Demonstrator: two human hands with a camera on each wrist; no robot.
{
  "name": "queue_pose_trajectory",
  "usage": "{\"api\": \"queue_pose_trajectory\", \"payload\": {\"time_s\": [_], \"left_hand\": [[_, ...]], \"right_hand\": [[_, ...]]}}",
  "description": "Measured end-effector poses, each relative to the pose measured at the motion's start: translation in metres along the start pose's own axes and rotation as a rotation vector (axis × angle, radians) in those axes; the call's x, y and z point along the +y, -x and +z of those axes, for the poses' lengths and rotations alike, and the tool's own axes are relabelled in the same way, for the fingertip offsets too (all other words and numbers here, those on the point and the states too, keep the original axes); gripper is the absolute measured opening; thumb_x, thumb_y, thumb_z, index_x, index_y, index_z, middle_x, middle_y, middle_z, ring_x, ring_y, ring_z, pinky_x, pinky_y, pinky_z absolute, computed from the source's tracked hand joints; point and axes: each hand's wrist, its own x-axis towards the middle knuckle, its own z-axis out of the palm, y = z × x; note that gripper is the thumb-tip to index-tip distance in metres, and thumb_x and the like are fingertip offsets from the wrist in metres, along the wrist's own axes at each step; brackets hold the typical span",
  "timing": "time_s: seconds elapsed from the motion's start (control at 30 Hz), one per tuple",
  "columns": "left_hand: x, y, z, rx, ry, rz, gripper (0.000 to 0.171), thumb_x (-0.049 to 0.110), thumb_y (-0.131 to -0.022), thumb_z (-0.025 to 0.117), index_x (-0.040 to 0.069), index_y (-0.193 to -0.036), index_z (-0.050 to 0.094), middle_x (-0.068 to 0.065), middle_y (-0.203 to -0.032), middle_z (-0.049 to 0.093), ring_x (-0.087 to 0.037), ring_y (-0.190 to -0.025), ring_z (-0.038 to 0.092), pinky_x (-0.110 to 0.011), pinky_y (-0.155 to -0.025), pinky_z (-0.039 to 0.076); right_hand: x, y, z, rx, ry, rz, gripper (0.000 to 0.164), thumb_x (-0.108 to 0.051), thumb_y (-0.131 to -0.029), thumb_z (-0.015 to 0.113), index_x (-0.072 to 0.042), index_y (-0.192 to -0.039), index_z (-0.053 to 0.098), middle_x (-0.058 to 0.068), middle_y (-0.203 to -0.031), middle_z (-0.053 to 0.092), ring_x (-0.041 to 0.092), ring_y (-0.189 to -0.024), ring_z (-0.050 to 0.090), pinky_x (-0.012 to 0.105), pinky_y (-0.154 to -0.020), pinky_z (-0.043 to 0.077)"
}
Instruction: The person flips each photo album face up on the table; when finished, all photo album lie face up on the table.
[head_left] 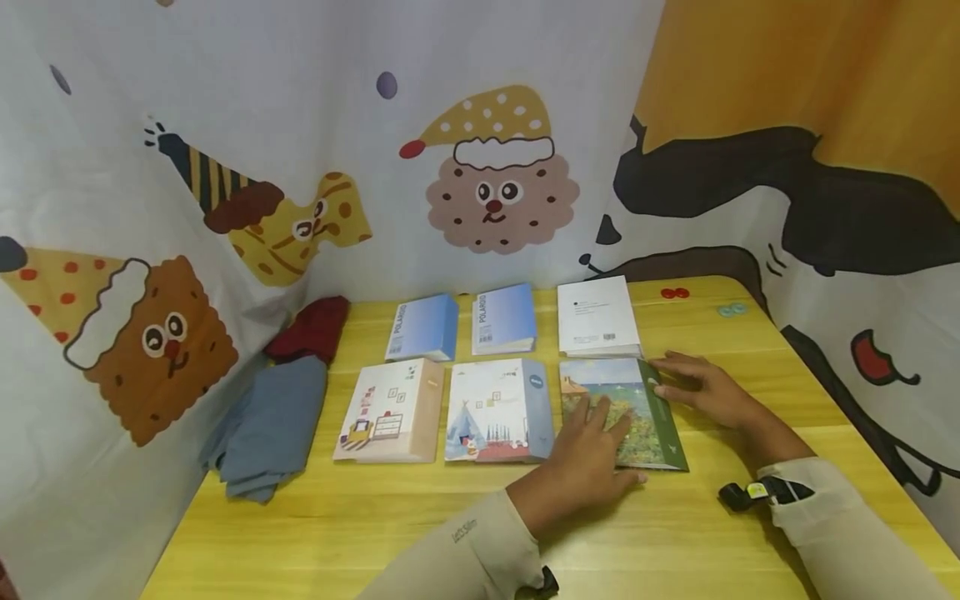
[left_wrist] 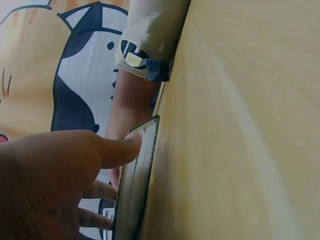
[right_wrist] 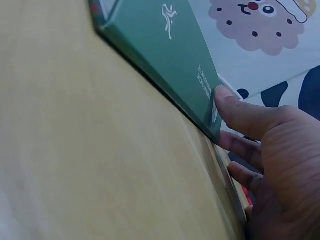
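Narrow gap between blue books

A green-spined book lies closed on the yellow table

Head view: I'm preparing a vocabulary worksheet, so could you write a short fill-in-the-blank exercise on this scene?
1. The book under the left hand has a ____ strip along its right side.
2. Beyond the blue cloth lies a second cloth, coloured ____.
3. Both cloths lie to the ____ of that book.
Missing words: green; dark red; left.
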Motion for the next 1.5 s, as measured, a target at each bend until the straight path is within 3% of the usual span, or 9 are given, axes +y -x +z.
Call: {"api": "queue_pose_trajectory", "payload": {"time_s": [0.33, 0.73, 0.8, 0.93, 1.0, 1.07, 1.17, 1.3, 1.5], "left_hand": [[0.009, -0.001, 0.003, 0.012, -0.095, -0.029, 0.075, 0.067, -0.108, 0.052, 0.034, -0.173, 0.033, -0.005, -0.181, 0.03, -0.036, -0.167, 0.031, -0.047, -0.132, 0.038], [0.008, 0.001, 0.002, 0.02, -0.046, -0.028, 0.071, 0.06, -0.109, 0.056, 0.033, -0.172, 0.036, -0.005, -0.181, 0.03, -0.036, -0.167, 0.03, -0.048, -0.133, 0.037], [0.007, 0.001, 0.001, 0.019, -0.02, -0.025, 0.071, 0.059, -0.11, 0.056, 0.032, -0.172, 0.035, -0.005, -0.181, 0.029, -0.036, -0.167, 0.03, -0.048, -0.133, 0.037], [0.004, 0.003, 0.0, 0.02, 0.084, -0.005, 0.074, 0.057, -0.11, 0.055, 0.034, -0.175, 0.027, -0.005, -0.182, 0.026, -0.038, -0.168, 0.028, -0.05, -0.134, 0.036], [0.003, 0.004, -0.001, 0.029, 0.137, 0.021, 0.077, 0.057, -0.111, 0.054, 0.034, -0.176, 0.021, -0.007, -0.182, 0.026, -0.04, -0.167, 0.029, -0.05, -0.131, 0.04], [0.001, 0.004, -0.001, 0.034, 0.187, 0.049, 0.08, 0.057, -0.112, 0.052, 0.036, -0.177, 0.011, -0.009, -0.182, 0.024, -0.041, -0.167, 0.029, -0.05, -0.128, 0.045], [0.0, 0.004, -0.003, 0.04, 0.254, 0.097, 0.085, 0.056, -0.112, 0.05, 0.039, -0.176, -0.003, -0.01, -0.183, 0.019, -0.043, -0.167, 0.029, -0.048, -0.123, 0.05], [0.001, 0.003, -0.007, 0.049, 0.324, 0.147, 0.09, 0.054, -0.112, 0.05, 0.041, -0.173, -0.015, -0.009, -0.186, 0.008, -0.045, -0.167, 0.027, -0.048, -0.124, 0.049], [0.004, 0.0, -0.012, 0.052, 0.389, 0.237, 0.09, 0.049, -0.114, 0.048, 0.038, -0.171, -0.02, -0.009, -0.186, -0.001, -0.033, -0.169, 0.026, -0.04, -0.126, 0.047]], "right_hand": [[-0.005, 0.001, 0.0, 0.003, -0.017, 0.009, 0.065, -0.033, -0.103, 0.079, -0.009, -0.159, 0.058, 0.036, -0.174, 0.029, 0.067, -0.16, 0.018, 0.09, -0.119, 0.015], [-0.006, 0.003, 0.003, 0.019, 0.009, -0.01, 0.061, -0.031, -0.104, 0.077, -0.008, -0.158, 0.059, 0.033, -0.17, 0.04, 0.062, -0.154, 0.035, 0.083, -0.115, 0.036], [-0.008, 0.004, 0.002, 0.023, -0.012, -0.016, 0.06, -0.028, -0.105, 0.076, -0.006, -0.158, 0.058, 0.032, -0.168, 0.044, 0.06, -0.152, 0.042, 0.071, -0.118, 0.045], [-0.012, 0.008, -0.002, 0.045, -0.093, -0.041, 0.06, -0.022, -0.106, 0.074, -0.003, -0.159, 0.055, 0.03, -0.166, 0.049, 0.044, -0.145, 0.06, 0.023, -0.104, 0.058], [-0.011, 0.009, -0.003, 0.055, -0.181, -0.065, 0.059, -0.018, -0.107, 0.073, -0.002, -0.16, 0.054, 0.02, -0.165, 0.054, 0.022, -0.137, 0.068, 0.013, -0.093, 0.057], [-0.012, 0.01, -0.004, 0.053, -0.314, -0.086, 0.058, -0.014, -0.108, 0.07, -0.002, -0.161, 0.051, 0.007, -0.159, 0.063, 0.009, -0.126, 0.073, 0.02, -0.084, 0.064], [-0.011, 0.011, -0.005, 0.012, -0.576, -0.15, 0.056, -0.003, -0.11, 0.062, -0.004, -0.163, 0.046, -0.009, -0.142, 0.071, 0.002, -0.106, 0.078, 0.033, -0.075, 0.069], [-0.012, 0.011, -0.006, -0.079, -0.837, -0.293, 0.06, 0.013, -0.11, 0.047, -0.002, -0.167, 0.038, -0.006, -0.146, 0.067, 0.013, -0.107, 0.081, 0.033, -0.076, 0.069], [-0.02, 0.013, -0.008, -0.172, -1.005, -0.458, 0.065, 0.016, -0.111, 0.032, -0.003, -0.173, 0.023, -0.003, -0.163, 0.051, 0.012, -0.126, 0.074, 0.031, -0.09, 0.067]]}}
